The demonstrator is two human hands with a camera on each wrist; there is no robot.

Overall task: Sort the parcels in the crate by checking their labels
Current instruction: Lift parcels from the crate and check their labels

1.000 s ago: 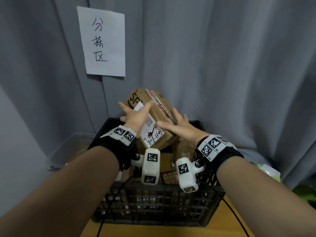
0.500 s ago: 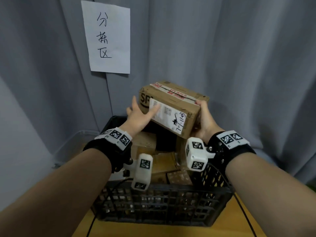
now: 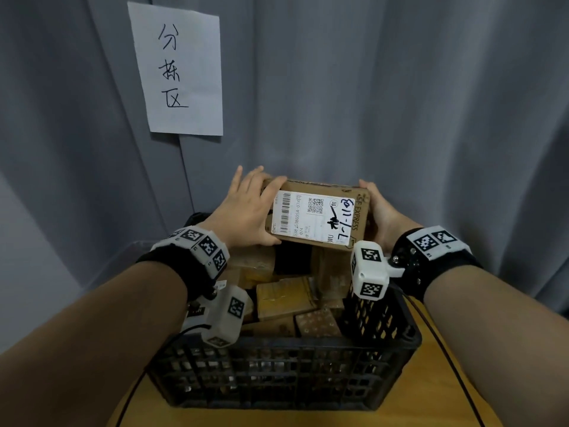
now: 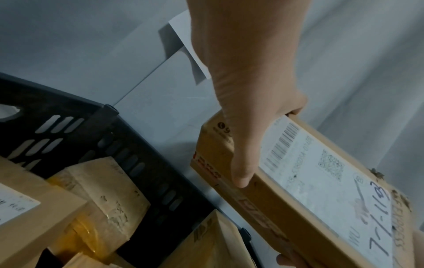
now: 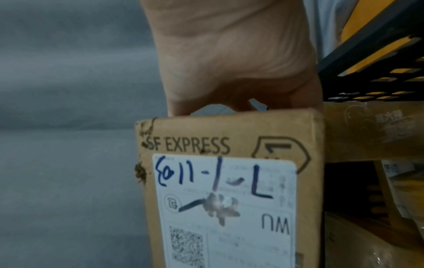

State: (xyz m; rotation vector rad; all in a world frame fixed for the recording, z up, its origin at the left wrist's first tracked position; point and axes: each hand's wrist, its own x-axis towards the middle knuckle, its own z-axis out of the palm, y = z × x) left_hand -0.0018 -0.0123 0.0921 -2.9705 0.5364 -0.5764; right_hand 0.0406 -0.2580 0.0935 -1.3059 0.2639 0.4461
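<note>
we are holding one cardboard parcel point(image 3: 318, 218) up over the far end of the black crate point(image 3: 286, 374), at about 12 o'clock from us, clear of the parcels still inside. our left hand point(image 3: 246, 211) is gripping its left end, thumb lying along the near edge and fingers curling over the top; our right hand point(image 3: 380, 211) is clasping the right end, though the box is hiding its fingertips.

to check it well, we are keeping the white label point(image 3: 311, 218) squarely toward our eyes and our thumbs off the print. the handwritten code is lying sideways, running toward 3 o'clock, so a quarter turn would likely be making it easier to read before we choose a pile. gripping by the ends seems wise, as the flat faces are offering little purchase.

the parcel is a shallow rectangular carton of brown corrugated board, matt, scuffed at the corners, with red printed tape along one side. the label is smooth paper with rounded corners, a barcode, a square code and blue ink. the crate is rigid slotted plastic, sitting on a yellow wooden tabletop point(image 3: 431, 405). grey pleated curtain point(image 3: 400, 103) is hanging behind, with a handwritten paper sign point(image 3: 178, 69) at 11 o'clock.
</note>
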